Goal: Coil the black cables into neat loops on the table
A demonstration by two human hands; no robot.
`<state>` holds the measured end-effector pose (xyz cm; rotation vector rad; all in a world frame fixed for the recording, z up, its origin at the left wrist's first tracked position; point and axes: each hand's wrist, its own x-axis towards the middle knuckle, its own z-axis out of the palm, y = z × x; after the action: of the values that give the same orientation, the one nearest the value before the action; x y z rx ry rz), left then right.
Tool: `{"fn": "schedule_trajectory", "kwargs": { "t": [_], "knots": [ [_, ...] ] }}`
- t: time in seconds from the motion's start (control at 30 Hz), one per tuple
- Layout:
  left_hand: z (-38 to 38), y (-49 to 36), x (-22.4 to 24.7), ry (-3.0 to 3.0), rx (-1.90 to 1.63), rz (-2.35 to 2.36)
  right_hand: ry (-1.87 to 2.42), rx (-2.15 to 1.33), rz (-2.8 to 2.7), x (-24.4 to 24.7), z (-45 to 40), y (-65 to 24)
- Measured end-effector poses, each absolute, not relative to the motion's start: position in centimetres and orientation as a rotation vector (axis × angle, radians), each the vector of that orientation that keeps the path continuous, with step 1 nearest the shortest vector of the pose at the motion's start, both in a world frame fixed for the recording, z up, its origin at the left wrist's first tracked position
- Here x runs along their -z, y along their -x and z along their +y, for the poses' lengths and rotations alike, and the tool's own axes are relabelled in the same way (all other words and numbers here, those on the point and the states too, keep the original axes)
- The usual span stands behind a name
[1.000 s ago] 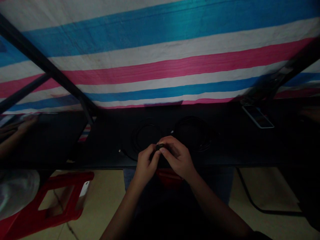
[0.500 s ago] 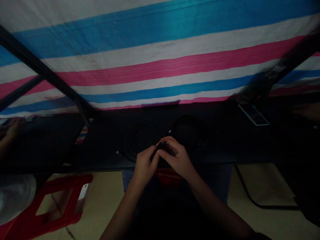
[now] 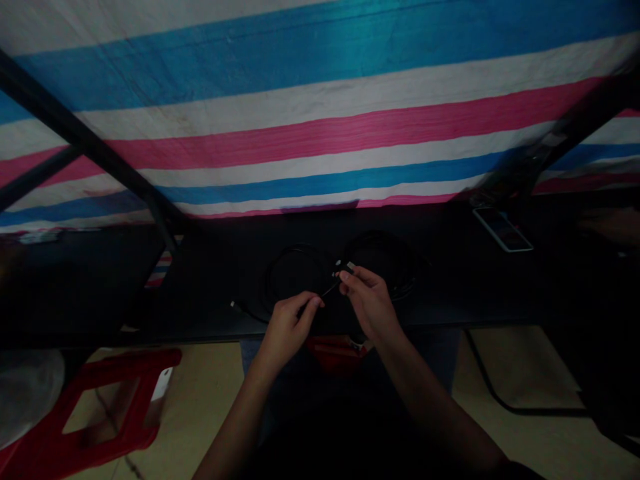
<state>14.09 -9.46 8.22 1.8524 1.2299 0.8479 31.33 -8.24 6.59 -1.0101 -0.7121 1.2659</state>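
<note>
Two loose coils of thin black cable (image 3: 295, 275) lie on the dark table (image 3: 440, 287), and a second coil (image 3: 383, 263) sits just to the right of the first. My right hand (image 3: 369, 301) pinches a small connector with a metal tip (image 3: 346, 268) between its fingertips. From that connector a thin black cable (image 3: 327, 291) runs down into the curled fingers of my left hand (image 3: 286, 328). A separate plug end (image 3: 234, 306) lies on the table left of my hands. The two hands are apart.
A smartphone (image 3: 503, 230) lies at the table's far right. A pink, white and blue striped tarp (image 3: 320, 133) on dark metal bars (image 3: 85, 140) hangs behind the table. A red plastic stool (image 3: 105, 407) stands on the floor at lower left, with a dark metal chair leg (image 3: 500, 393) at lower right.
My hands have parted from their close clasp over the connector. The right hand has lifted it farther from me, showing its metal tip and the thin cable.
</note>
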Motion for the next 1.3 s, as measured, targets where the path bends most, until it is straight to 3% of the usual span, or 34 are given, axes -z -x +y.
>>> {"fn": "schedule_trajectory", "kwargs": {
  "t": [0.2, 0.47, 0.67, 0.97, 1.3],
  "knots": [
    [-9.2, -14.6, -6.9, -1.801, -0.814, 1.262, 1.093, -1.17, -1.041, -6.4, -7.7, -30.8],
    [-8.1, -15.1, -5.4, -1.569, -0.976, 1.333, 1.334, -0.571, -2.066, -7.1, -6.6, -31.7],
    [-6.9, -16.2, -4.2, -1.721, -0.985, 1.382, 1.49, -0.241, -2.695, -7.7, -6.1, -31.4],
    [-8.0, -17.5, -5.5, -1.827, -1.067, 1.312, 1.546, -0.24, -2.853, -6.2, -5.2, -31.2],
    [-9.3, -18.0, -7.6, -1.9, -0.897, 1.275, 1.608, -0.22, -2.844, -5.1, -5.1, -30.3]
  ]
}}
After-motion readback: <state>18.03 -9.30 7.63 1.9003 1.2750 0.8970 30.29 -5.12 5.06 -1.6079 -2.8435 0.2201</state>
